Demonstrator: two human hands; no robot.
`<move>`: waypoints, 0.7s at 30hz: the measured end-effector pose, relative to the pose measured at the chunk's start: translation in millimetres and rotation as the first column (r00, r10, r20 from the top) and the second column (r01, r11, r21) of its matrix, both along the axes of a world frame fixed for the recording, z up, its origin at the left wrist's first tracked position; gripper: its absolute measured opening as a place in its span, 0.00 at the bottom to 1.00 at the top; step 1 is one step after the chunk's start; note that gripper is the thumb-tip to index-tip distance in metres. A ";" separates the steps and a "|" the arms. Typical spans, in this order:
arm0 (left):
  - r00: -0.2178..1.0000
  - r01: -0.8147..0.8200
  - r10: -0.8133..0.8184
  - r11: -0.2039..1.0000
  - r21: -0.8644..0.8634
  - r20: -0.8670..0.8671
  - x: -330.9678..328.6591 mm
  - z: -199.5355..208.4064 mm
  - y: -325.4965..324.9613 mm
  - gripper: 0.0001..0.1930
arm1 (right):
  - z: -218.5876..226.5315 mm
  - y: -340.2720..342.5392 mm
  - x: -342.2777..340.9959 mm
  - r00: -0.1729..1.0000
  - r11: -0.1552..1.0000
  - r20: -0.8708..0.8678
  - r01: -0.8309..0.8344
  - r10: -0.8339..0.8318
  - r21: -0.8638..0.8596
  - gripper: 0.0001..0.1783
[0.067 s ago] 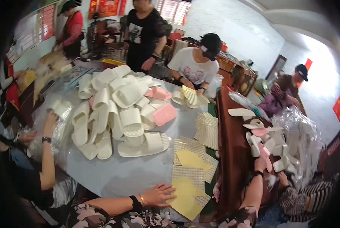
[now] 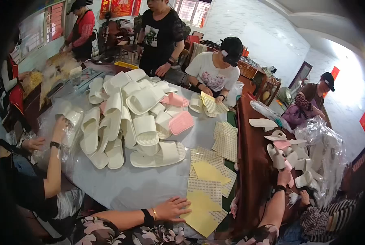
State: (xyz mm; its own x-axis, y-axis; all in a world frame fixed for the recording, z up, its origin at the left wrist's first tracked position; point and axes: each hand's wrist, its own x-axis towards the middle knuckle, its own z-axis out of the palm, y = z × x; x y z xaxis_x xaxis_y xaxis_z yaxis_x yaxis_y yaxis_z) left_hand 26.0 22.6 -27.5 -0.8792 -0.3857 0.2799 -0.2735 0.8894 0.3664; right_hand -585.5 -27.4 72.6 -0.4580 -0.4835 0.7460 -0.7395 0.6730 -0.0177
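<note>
My left hand lies flat on the grey-covered table, fingers spread. Its fingertips reach the edge of a yellow sheet. Beside it, white label sheets with small printed marks overlap along the table's right side. Out to the right, over the brown surface, my right hand is closed around a pink slipper; its fingers are partly hidden. White slippers lie loose just past that hand. A big heap of white slippers, with a pink slipper among them, covers the table's middle.
Across the table a person in white holds a yellow label sheet. At left, a co-worker's hand touches bagged slippers. Clear plastic bags stand at right, near a person in striped clothing. Others stand behind.
The whole view has shifted slightly to the right. Both my hands stay where they were, the right one still on the pink slipper.
</note>
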 end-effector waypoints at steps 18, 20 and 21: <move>1.000 -0.003 0.005 0.995 0.095 -0.020 0.6 21.4 -10.6 0.30 | 201.1 65.4 228.0 0.242 0.639 0.593 -0.331 0.768 -0.694 0.11; 0.999 -0.022 0.029 0.987 0.157 -0.041 4.5 16.8 -13.0 0.34 | 192.1 69.4 264.0 0.129 0.622 0.621 -0.350 0.773 -0.701 0.11; 0.985 -0.049 0.094 0.957 0.285 -0.147 8.2 16.8 -13.6 0.38 | 185.7 69.2 280.4 0.033 0.599 0.632 -0.359 0.774 -0.715 0.11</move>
State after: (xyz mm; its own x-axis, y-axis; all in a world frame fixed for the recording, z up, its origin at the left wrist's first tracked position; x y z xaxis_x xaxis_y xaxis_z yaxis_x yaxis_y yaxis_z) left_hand 34.3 9.0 -10.7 -0.8001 -0.5281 0.2845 -0.2512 0.7257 0.6405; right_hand -305.1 41.8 258.3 -0.5372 -0.7962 0.2785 -0.2495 -0.1654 -0.9542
